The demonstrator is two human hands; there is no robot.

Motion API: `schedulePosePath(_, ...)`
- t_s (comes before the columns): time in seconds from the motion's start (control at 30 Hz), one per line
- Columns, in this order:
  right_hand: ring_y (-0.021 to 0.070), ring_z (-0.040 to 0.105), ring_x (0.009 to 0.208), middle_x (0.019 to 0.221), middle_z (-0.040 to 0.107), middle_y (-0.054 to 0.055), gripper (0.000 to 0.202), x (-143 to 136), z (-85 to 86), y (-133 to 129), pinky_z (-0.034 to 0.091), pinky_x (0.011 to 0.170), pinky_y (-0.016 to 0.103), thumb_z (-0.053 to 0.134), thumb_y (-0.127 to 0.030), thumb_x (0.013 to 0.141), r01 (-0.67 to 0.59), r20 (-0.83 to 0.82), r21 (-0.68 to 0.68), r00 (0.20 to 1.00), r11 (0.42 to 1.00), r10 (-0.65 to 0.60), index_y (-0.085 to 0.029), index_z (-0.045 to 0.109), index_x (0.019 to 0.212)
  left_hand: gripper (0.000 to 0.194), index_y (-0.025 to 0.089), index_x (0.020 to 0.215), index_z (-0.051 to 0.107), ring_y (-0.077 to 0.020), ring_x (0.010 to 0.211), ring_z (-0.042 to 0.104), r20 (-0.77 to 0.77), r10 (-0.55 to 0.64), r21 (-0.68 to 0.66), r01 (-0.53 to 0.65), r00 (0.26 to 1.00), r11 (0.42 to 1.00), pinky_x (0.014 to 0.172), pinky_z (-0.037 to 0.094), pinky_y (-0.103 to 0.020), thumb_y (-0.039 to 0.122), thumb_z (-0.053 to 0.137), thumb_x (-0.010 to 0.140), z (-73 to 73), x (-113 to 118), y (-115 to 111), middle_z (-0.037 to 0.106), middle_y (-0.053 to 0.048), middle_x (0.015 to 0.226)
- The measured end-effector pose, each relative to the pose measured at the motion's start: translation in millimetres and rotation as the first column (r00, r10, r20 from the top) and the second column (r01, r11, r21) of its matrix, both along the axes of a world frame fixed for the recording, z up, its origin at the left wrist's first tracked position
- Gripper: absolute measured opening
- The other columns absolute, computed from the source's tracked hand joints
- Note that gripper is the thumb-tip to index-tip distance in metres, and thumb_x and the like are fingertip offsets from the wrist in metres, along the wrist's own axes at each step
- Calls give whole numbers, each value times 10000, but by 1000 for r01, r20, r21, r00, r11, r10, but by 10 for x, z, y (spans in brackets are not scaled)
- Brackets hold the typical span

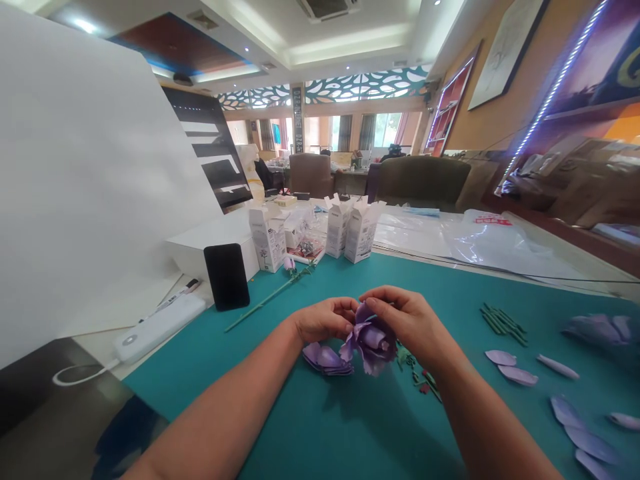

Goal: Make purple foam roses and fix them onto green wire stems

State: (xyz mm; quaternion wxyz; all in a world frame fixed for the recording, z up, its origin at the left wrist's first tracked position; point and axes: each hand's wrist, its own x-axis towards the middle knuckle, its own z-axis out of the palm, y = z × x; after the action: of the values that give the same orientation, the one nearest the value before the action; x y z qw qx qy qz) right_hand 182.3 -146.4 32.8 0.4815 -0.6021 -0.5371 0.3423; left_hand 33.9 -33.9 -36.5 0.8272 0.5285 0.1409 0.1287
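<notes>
Pinching the flower (371, 341) lightly between nearly closed fingertips, our left hand (327, 320) and right hand (400, 317) are holding its petals from both sides, apparently to steady them.

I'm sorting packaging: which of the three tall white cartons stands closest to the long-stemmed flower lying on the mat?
The leftmost carton, just behind that flower's purple bud; the middle carton and rightmost carton stand close together farther right.
</notes>
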Motion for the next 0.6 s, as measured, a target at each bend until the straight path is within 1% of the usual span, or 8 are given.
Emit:
schedulePosePath(0.07, 136, 556, 584, 692, 674, 22, 296, -7, 10, -5, 407, 509, 241, 605, -422, 716, 5, -11, 5, 1000, 1000, -5, -169, 709, 829, 421, 150, 879, 597, -113, 659, 595, 6, 5, -2, -5, 1000, 1000, 634, 450, -235, 115, 800, 512, -5, -1, 5, 632, 0, 764)
schedulePosePath(0.13, 155, 581, 648, 770, 691, 36, 331, 2, 13, -5, 430, 552, 256, 604, -444, 725, 37, -23, 39, 999, 999, -36, -178, 708, 892, 424, 151, 895, 599, -111, 656, 594, 23, 34, -10, -34, 999, 999, 637, 450, -233, 117, 795, 520, -7, -7, 15, 628, -1, 756)
schedulePosePath(0.2, 179, 601, 755, 858, 698, 50, 357, 32, 1, 4, 451, 622, 274, 600, -467, 737, 111, -54, 112, 993, 988, -105, -192, 700, 941, 436, 150, 919, 605, -119, 671, 603, 60, 97, -28, -95, 994, 995, 648, 462, -238, 123, 791, 526, 1, -23, 31, 637, -15, 784)
schedulePosePath(0.3, 205, 591, 883, 901, 687, 64, 367, 89, -59, 39, 459, 722, 299, 604, -497, 738, 247, -160, 195, 963, 949, -218, -194, 694, 925, 452, 150, 941, 613, -126, 672, 611, 140, 217, -64, -210, 966, 976, 638, 484, -240, 135, 785, 523, 34, -64, 63, 646, -31, 830)
schedulePosePath(0.37, 208, 581, 891, 897, 675, 67, 380, 111, -126, 76, 458, 736, 312, 610, -516, 732, 295, -234, 185, 940, 937, -249, -195, 689, 919, 465, 158, 955, 612, -108, 627, 595, 199, 282, -85, -270, 939, 959, 609, 483, -226, 143, 778, 522, 61, -94, 84, 640, -20, 807)
schedulePosePath(0.43, 205, 575, 868, 894, 665, 67, 398, 110, -198, 116, 458, 728, 320, 616, -534, 723, 294, -277, 148, 929, 944, -245, -197, 685, 923, 487, 164, 981, 605, -91, 601, 580, 247, 322, -98, -307, 914, 947, 589, 475, -207, 148, 770, 523, 79, -120, 104, 636, -13, 799)
schedulePosePath(0.5, 204, 573, 856, 893, 661, 68, 414, 88, -263, 148, 460, 723, 324, 621, -549, 710, 275, -296, 115, 927, 955, -231, -197, 684, 919, 506, 167, 1007, 596, -86, 614, 583, 277, 344, -104, -328, 897, 939, 592, 469, -195, 148, 759, 529, 82, -138, 129, 639, -17, 827)
schedulePosePath(0.6, 215, 577, 888, 930, 658, 74, 430, 45, -336, 174, 466, 723, 330, 610, -564, 712, 262, -312, 88, 924, 961, -223, -201, 678, 932, 516, 171, 1030, 592, -98, 631, 596, 285, 351, -103, -335, 892, 936, 601, 470, -206, 130, 741, 538, 66, -152, 176, 643, -20, 835)
